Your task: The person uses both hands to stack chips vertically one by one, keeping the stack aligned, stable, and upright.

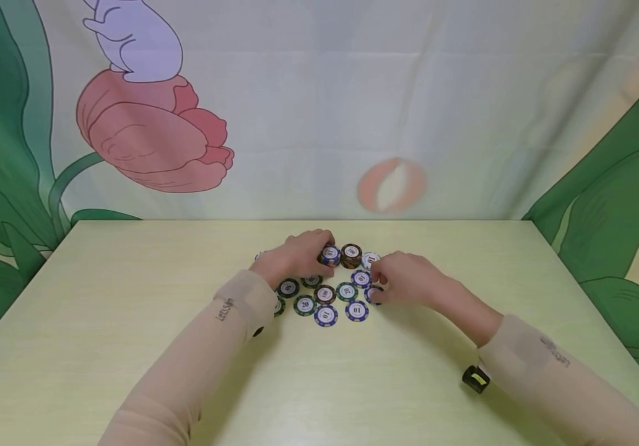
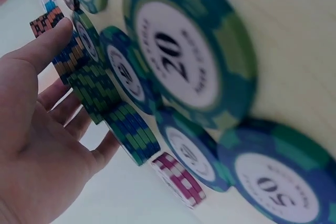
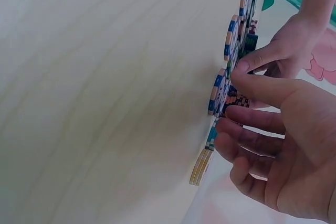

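Poker chips lie in a cluster at the back middle of the table. My left hand (image 1: pixel 299 254) curls its thumb and fingers round a stack of blue poker chips (image 1: pixel 330 254). A green chip stack (image 2: pixel 93 90) and a blue-green stack (image 2: pixel 134 132) stand beside its fingers in the left wrist view. At the cluster's right side my right hand (image 1: pixel 411 279) pinches a blue poker chip (image 1: pixel 371 293) between thumb and index finger, the other fingers loosely bent. Another blue chip (image 1: pixel 361 278) lies close to those fingertips. A brown chip stack (image 1: pixel 351 254) stands between the hands.
In front lie green 20 chips (image 1: pixel 305 305) and blue 10 chips (image 1: pixel 326 316). A dark 100 chip (image 1: pixel 325 294) lies mid-cluster. Yellow-edged chips (image 3: pixel 201 167) and a magenta stack (image 2: pixel 178 179) stand at the ends of the back row. A printed curtain (image 1: pixel 297 124) hangs behind the table (image 1: pixel 102 297).
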{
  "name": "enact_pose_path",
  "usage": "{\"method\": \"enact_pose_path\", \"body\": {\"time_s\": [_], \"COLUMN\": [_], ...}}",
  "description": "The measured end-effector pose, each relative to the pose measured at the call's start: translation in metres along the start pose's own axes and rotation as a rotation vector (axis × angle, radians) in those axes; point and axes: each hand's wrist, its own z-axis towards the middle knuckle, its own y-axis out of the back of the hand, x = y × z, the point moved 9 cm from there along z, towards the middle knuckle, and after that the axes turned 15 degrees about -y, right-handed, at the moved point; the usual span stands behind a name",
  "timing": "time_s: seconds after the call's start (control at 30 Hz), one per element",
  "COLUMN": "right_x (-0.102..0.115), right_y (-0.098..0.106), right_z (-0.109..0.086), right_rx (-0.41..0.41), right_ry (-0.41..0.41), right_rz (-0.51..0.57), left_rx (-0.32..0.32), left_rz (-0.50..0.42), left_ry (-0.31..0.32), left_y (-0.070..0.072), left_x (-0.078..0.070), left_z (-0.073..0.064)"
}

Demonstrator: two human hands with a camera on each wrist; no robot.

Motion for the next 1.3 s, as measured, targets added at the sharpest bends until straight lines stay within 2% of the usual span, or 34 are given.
{"method": "enact_pose_path", "body": {"time_s": [0.17,0.47,0.87,1.03,1.3], "right_x": [0.005,0.007,0.006,0.006,0.008], "right_y": [-0.002,-0.005,-0.007,-0.01,-0.011], "right_z": [-0.005,-0.011,-0.009,-0.009,-0.009], "right_rx": [-0.005,0.013,0.009,0.026,0.004], "right_ry": [0.042,0.038,0.037,0.032,0.051], "right_rz": [-0.025,-0.058,-0.048,-0.035,-0.063], "left_rx": [0.016,0.03,0.013,0.009,0.005], "left_rz": [0.016,0.061,0.087,0.083,0.093], "left_ry": [0.008,0.016,-0.021,-0.025,-0.026], "left_y": [0.0,-0.001,0.0,0.0,-0.001], "left_x": [0.003,0.003,0.005,0.005,0.006], "left_z": [-0.005,-0.008,-0.007,-0.008,-0.007]}}
